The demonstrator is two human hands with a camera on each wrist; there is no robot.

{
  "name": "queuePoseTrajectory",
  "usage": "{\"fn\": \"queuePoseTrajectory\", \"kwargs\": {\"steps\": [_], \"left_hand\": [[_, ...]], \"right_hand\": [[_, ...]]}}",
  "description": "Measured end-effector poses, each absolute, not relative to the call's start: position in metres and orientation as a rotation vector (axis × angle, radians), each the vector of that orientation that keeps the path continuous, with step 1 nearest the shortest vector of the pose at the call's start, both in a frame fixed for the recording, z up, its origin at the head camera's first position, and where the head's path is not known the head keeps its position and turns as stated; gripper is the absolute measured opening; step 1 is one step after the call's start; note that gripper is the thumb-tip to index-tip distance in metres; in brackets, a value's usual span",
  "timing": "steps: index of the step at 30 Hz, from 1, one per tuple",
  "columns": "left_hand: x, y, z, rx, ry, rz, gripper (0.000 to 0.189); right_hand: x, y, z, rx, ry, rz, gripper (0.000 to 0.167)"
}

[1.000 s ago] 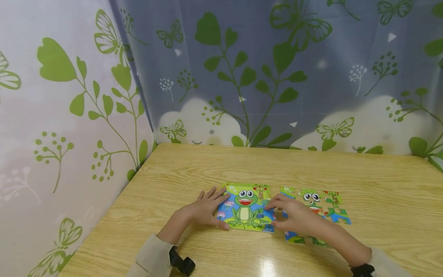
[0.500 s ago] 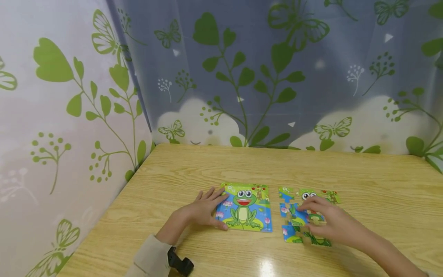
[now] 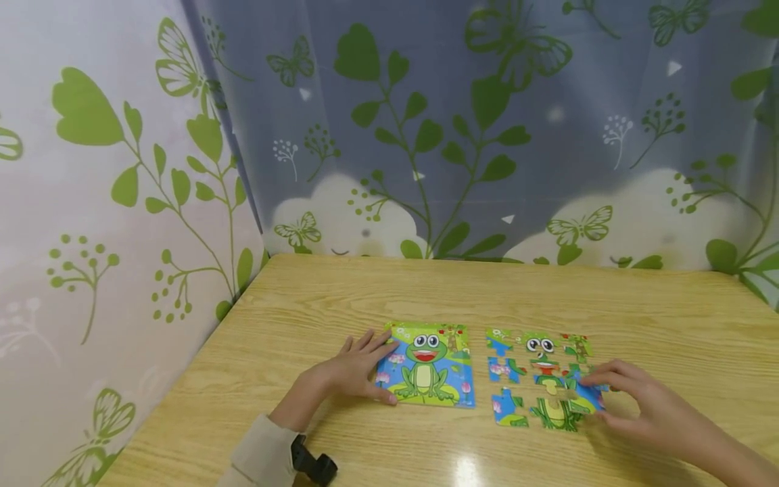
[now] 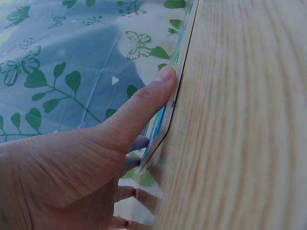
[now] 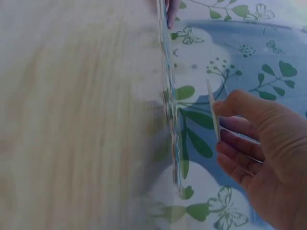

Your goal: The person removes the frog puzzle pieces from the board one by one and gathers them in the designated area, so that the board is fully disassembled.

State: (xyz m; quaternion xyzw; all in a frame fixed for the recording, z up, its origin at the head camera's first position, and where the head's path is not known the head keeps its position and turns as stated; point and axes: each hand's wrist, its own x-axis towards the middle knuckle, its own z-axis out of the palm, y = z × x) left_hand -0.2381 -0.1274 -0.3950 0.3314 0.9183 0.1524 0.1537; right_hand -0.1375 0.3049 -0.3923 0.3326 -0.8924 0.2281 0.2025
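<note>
My left hand (image 3: 349, 368) rests against the left side of a square board with a frog picture (image 3: 426, 368) in the head view. Its thumb lies along the near edge, and the other fingers are spread on the left side. To the right of the board, several loose jigsaw pieces (image 3: 544, 365) form a second frog picture with gaps between them. Over its lower right part my right hand (image 3: 639, 406) pinches a blue and green jigsaw piece (image 3: 587, 399). The right wrist view shows this piece edge-on (image 5: 213, 112), raised off the table between thumb and fingers.
Both lie on a wood-grain table (image 3: 365, 446). A patterned curtain (image 3: 389, 155) with leaves and butterflies stands behind its far edge, and a pale patterned one (image 3: 122, 203) runs along the left. A black strap (image 3: 313, 460) sits on the left wrist.
My right hand has moved right, carrying the jigsaw piece from the board's right edge across to the lower right of the loose pieces. The left hand has stayed on the board.
</note>
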Motion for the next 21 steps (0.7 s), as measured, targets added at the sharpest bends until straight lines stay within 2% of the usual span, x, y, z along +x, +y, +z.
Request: {"fn": "queuePoseTrajectory", "kwargs": {"steps": [8, 16, 21], "left_hand": [[-0.24, -0.129, -0.394, 0.95, 2.634, 0.445, 0.095], [-0.24, -0.131, -0.395, 0.955, 2.627, 0.446, 0.095], [-0.239, -0.131, -0.395, 0.968, 2.624, 0.444, 0.095]], "right_hand": [[-0.132, 0.326, -0.406, 0.886, -2.547, 0.621, 0.048], [-0.134, 0.338, -0.418, 0.953, -2.606, 0.715, 0.039], [-0.134, 0.338, -0.423, 0.98, -2.579, 0.752, 0.04]]}}
